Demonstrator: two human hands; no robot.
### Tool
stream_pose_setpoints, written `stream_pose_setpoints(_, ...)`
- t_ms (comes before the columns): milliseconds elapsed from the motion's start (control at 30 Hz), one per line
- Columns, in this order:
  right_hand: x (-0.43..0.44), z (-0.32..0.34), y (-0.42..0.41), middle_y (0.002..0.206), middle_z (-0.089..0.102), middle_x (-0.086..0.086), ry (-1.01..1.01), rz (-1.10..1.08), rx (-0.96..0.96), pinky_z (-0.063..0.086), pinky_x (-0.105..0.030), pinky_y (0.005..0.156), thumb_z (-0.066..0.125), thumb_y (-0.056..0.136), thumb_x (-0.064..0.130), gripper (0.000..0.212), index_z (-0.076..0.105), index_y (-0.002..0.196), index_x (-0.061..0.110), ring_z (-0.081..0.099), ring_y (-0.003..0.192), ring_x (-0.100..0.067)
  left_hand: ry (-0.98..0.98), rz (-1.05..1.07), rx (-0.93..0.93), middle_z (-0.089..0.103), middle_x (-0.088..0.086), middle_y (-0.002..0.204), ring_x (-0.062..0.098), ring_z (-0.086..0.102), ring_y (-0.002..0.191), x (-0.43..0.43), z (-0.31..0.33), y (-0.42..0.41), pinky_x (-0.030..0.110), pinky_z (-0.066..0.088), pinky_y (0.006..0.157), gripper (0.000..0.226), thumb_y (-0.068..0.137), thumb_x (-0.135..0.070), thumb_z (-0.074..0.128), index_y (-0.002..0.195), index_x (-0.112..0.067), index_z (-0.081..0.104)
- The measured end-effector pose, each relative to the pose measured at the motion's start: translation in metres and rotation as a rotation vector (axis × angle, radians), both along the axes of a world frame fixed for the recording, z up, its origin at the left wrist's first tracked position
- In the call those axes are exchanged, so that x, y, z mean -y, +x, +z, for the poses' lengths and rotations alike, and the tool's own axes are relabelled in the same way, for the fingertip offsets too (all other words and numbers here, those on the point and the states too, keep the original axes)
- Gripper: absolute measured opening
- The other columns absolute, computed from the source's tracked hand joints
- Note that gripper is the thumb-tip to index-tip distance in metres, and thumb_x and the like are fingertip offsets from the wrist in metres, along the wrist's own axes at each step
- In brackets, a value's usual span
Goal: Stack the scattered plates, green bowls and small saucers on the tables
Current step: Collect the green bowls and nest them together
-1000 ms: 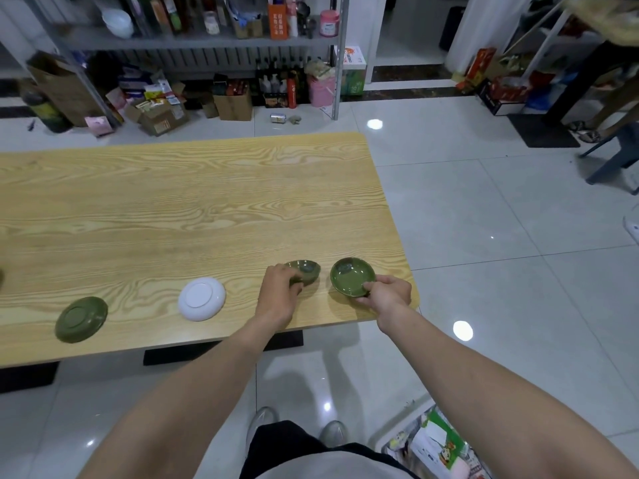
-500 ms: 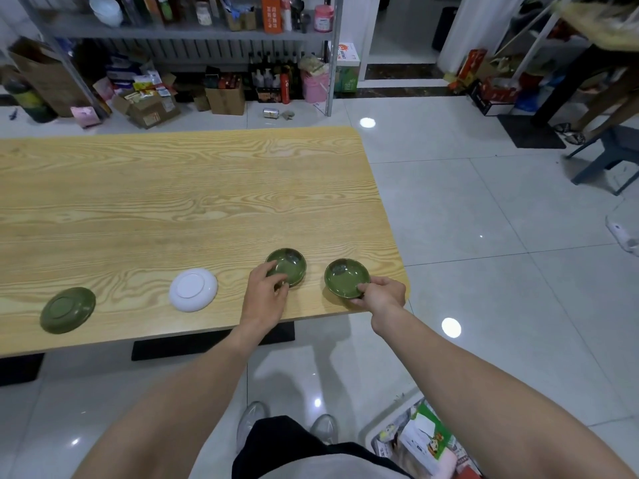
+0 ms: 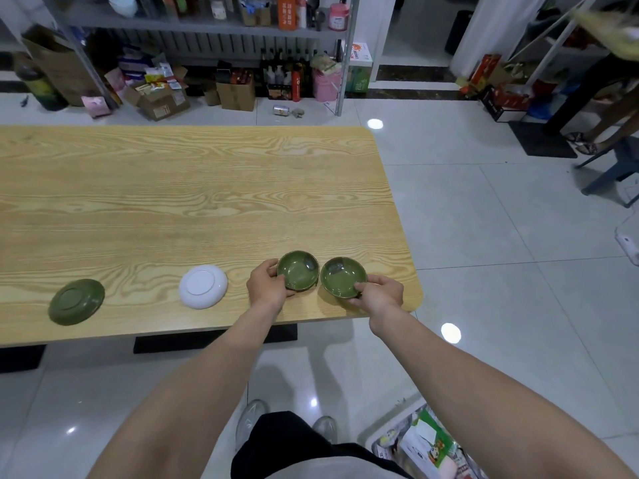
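Upright left bowl (image 3: pixel 298 270), right bowl (image 3: pixel 343 277), both green, adjacent, white saucer (image 3: pixel 203 286), green saucer (image 3: pixel 76 301) overturned

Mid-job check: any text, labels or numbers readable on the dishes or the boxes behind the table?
Nothing reads clearly.
No print shows on the left green bowl, right green bowl, white saucer or green saucer.
Too blurred: white print on the orange box on the shelf.
Too blurred: orange print on the white carton.
Too small: dark mark on the open cardboard box.
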State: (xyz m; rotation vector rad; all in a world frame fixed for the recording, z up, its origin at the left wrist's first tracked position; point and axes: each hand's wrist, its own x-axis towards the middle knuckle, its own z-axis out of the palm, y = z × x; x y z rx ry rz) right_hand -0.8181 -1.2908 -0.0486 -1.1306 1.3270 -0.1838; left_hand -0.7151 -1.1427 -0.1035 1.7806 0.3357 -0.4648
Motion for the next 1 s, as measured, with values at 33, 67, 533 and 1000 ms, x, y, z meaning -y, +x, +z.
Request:
stream_pose_setpoints(33,-0.001,0.001,0.001,0.111,0.065,-0.020,0.002,0.002,0.004,0.060,-0.031,0.053,0.066,0.083,-0.012,0.025,0.063,0.103,0.003,0.067,0.063,-0.023,-0.022,0.006,-0.009,0.061,0.011,0.123,0.021,0.066,0.081,0.000,0.000,0.001,0.031,0.061,0.060,0.045,0.093,0.010,0.051,0.134,-0.008,0.054)
stream_pose_setpoints(67,-0.003,0.002,0.002,0.110,0.065,-0.020,0.003,0.005,0.007,0.060,-0.031,0.054,0.067,0.083,-0.012,0.025,0.064,0.103,0.003,0.068,0.063,-0.024,-0.039,0.011,-0.016,0.061,0.012,0.123,0.024,0.067,0.086,-0.001,0.001,0.001,0.031,0.061,0.061,0.044,0.093,0.011,0.052,0.133,-0.007,0.055)
stream_pose_setpoints(533,-0.027,0.038,0.022,0.100,0.071,-0.015,0.038,0.065,0.219,0.062,-0.034,0.073,0.070,0.083,-0.009,0.027,0.066,0.102,0.009,0.074,0.072,-0.025,-0.147,0.125,0.114,0.058,0.004,0.119,0.023,0.070,0.085,-0.059,0.058,-0.006,0.028,0.060,0.059,0.040,0.093,0.009,0.054,0.128,-0.010,0.062)
stream_pose_setpoints(1000,-0.115,0.077,0.032,0.098,0.069,-0.013,0.147,0.254,0.346,0.062,-0.041,0.077,0.069,0.083,-0.012,0.030,0.065,0.111,-0.002,0.074,0.078,-0.030,-0.109,0.339,0.156,0.057,0.006,0.117,0.029,0.069,0.092,-0.159,0.101,-0.025,0.026,0.061,0.062,0.041,0.092,0.009,0.057,0.129,-0.010,0.062)
